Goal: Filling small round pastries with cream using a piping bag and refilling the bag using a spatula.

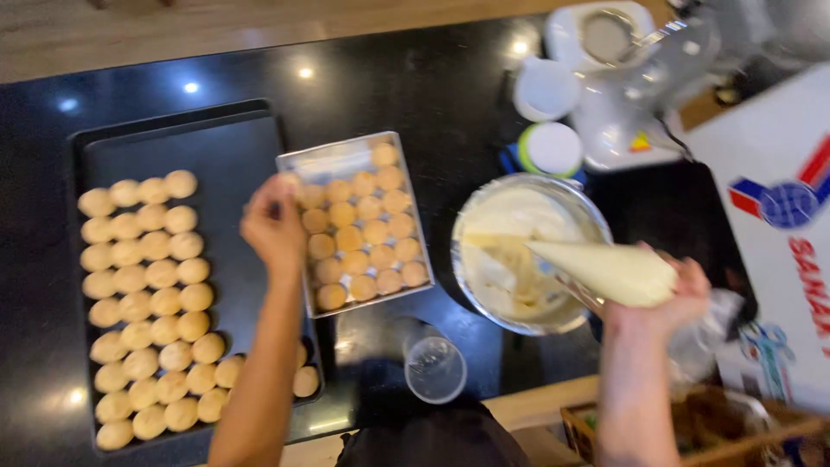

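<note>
Two hands: left hand pinches puff (blurred); right hand grips piping bag.

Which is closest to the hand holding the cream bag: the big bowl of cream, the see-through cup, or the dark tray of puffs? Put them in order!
From the right hand, in the head view:
1. Bowl of cream: just to its left, under the piping bag tip.
2. Clear cup: lower left, near the counter edge.
3. Dark tray: far left.
</note>
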